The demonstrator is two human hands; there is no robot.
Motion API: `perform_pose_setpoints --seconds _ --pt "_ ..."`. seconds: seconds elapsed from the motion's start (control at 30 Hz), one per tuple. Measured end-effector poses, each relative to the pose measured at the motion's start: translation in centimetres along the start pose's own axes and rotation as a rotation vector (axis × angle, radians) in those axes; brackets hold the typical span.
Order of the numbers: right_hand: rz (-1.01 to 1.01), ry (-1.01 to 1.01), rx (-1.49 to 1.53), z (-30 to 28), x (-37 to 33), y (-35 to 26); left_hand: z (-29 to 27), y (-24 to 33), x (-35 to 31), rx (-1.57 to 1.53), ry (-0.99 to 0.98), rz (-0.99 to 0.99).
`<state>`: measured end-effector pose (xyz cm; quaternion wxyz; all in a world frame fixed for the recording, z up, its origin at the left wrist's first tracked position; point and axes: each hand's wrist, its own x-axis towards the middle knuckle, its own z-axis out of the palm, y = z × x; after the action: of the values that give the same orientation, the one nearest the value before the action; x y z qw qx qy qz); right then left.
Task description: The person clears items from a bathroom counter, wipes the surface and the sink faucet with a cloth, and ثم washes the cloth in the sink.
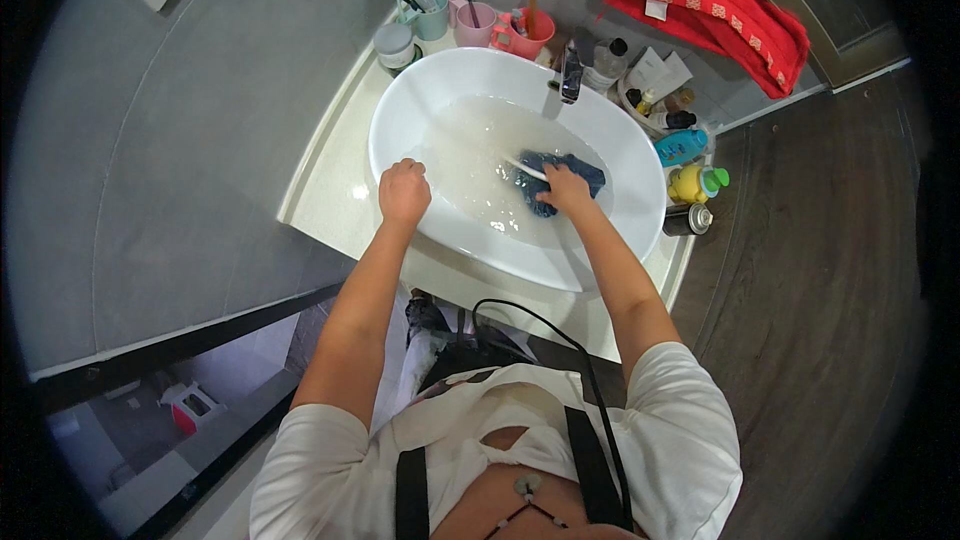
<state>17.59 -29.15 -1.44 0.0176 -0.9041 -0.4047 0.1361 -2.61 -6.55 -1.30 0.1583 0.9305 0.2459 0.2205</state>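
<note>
So, from the head camera: I'm over a glossy white oval basin (388,125) part-filled with cloudy, sudsy water (465,180), and the dark blue, wet-looking cloth (590,174) is sitting in it, bunched up toward the right side. My right hand (566,188) is down on that cloth, fingers reaching toward a thin white strip-like thing (527,170) lying by it; can't tell if they're actually closed on either one. My left hand (404,192) is curled into a fist at the basin's left rim, and whether anything's tucked inside I can't say. Label-wise, the red fabric towel (715,5) up top has a small white sewn-on tag (655,9), way too small to read. To the right of the basin there's a blue plastic bottle (682,147), a yellow bottle with a green cap (692,183) and a dark cylindrical can (686,220), and whatever print they carry is too tiny from up here. Behind the basin, left of the shiny metal faucet (571,75), stand a teal cup (432,22), a pink cup (474,30) and a coral-red cup (530,35).
</note>
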Motion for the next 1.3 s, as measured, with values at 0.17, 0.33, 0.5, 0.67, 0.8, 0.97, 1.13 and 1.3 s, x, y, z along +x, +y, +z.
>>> perform_pose_setpoints --seconds 0.17,0.33,0.5,0.67,0.8,0.97,1.13,1.3 --pt "0.190 -0.258 0.026 -1.0 -4.2 0.4 -0.1 0.0 -0.1 0.000 -0.018 0.003" --pt "0.214 -0.184 0.292 -1.3 -7.4 1.8 -0.2 -0.1 -0.2 0.041 -0.044 0.017" --pt "0.292 -0.022 0.827 -0.8 -7.9 -0.6 -1.0 1.3 -0.4 0.007 -0.083 0.031" --pt "0.409 -0.174 1.548 -1.6 -5.7 -7.0 -0.3 2.0 -1.2 -0.350 0.026 -0.267" --pt "0.341 -0.419 1.902 -1.4 -5.1 -11.7 0.8 4.9 -1.8 -0.663 0.007 -0.340" --pt "0.275 -0.238 1.405 0.8 -4.8 -9.9 -0.1 5.7 -3.6 -0.281 -0.104 -0.119" --pt "0.081 0.120 0.208 -2.4 -5.2 -1.8 0.1 6.5 -4.0 -0.253 0.116 -0.177" --pt "-0.007 0.038 -0.214 -10.4 -3.6 -2.6 0.1 6.5 -4.1 -0.267 0.174 -0.144"
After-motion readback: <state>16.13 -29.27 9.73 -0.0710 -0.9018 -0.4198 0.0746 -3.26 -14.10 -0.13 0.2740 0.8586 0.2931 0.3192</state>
